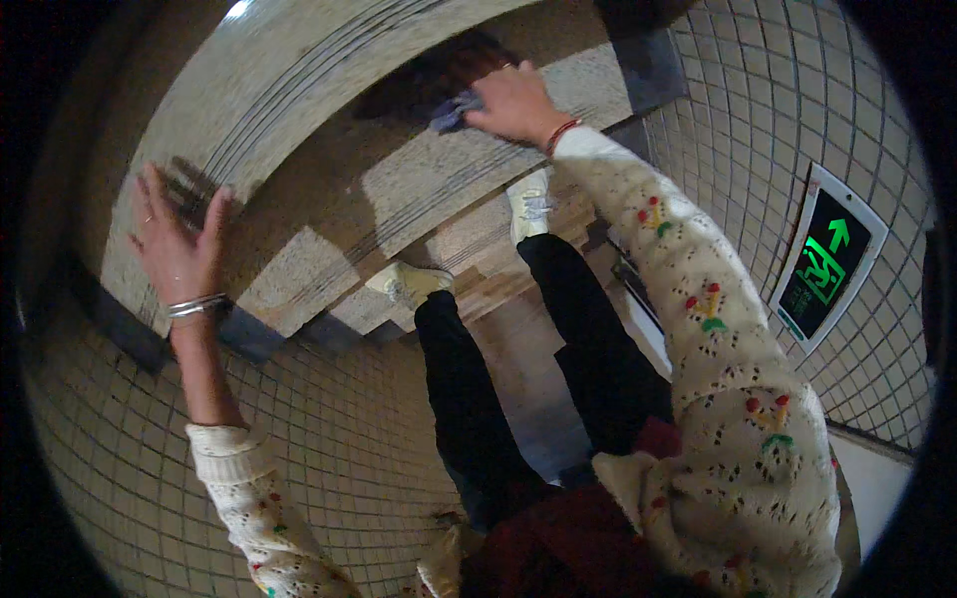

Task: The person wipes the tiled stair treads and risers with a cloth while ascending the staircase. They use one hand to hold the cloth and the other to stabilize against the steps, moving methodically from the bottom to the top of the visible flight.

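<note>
My right hand (517, 101) is closed on a bunched grey-blue cloth (454, 112) over a speckled stone stair step (591, 84). Shadow hides where the cloth meets the stone. At the left, my left hand (178, 235) is spread with fingers apart above the edge of a higher step (247, 97), holding nothing; whether it touches the stone I cannot tell. Dark grooved lines run along the steps' edges. A silver bangle circles my left wrist, and a red cord is around my right one.
Pale shoes (529, 205) stand on lower steps beneath me. Tiled walls (736, 82) flank the staircase on both sides. A green-lit exit sign (828, 258) is mounted on the right wall. Dark skirting tiles (654, 71) border the steps, which descend behind my legs.
</note>
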Demonstrator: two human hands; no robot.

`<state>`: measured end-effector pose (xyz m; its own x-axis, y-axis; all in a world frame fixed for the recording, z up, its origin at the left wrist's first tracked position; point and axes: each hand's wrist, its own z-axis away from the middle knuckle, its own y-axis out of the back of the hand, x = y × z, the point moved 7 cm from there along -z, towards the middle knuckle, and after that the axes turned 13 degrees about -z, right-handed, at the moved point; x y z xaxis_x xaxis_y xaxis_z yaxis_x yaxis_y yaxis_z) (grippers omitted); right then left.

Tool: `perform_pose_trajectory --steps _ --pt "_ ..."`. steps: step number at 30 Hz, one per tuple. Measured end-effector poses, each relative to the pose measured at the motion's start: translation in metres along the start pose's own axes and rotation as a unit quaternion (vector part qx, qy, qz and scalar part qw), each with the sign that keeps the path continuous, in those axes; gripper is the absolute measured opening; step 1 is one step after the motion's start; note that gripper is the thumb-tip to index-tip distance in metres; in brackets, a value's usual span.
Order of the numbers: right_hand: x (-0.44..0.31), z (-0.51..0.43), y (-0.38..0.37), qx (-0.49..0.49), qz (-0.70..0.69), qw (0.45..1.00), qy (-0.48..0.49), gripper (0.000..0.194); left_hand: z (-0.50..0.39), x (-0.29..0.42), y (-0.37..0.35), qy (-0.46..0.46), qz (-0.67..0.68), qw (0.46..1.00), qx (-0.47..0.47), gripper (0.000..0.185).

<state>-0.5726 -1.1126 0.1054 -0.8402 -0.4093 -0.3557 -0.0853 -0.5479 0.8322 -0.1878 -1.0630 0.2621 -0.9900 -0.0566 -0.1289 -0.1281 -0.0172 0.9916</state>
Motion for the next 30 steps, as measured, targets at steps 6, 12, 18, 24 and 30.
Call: perform_pose_trajectory --steps 6,12,18,24,30 --pt "0.163 0.035 0.072 0.144 0.071 0.981 -0.107 0.051 -0.022 -0.009 -0.03 0.03 -0.049 0.982 -0.178 0.107" --pt "0.271 0.054 0.113 0.302 0.007 0.924 -0.233 0.047 -0.024 -0.023 -0.037 0.033 -0.137 0.957 -0.255 0.117" --pt "0.275 0.088 0.079 0.316 -0.087 0.908 -0.26 0.061 -0.029 -0.025 -0.041 0.059 -0.158 0.927 -0.335 0.125" --pt "0.277 0.178 0.044 0.308 -0.273 0.805 -0.426 0.063 -0.031 -0.009 -0.029 0.02 -0.196 0.935 -0.296 0.123" --pt "0.241 0.117 0.127 0.486 -0.314 0.803 -0.145 0.059 -0.028 -0.008 -0.028 0.056 -0.16 0.926 -0.339 0.119"
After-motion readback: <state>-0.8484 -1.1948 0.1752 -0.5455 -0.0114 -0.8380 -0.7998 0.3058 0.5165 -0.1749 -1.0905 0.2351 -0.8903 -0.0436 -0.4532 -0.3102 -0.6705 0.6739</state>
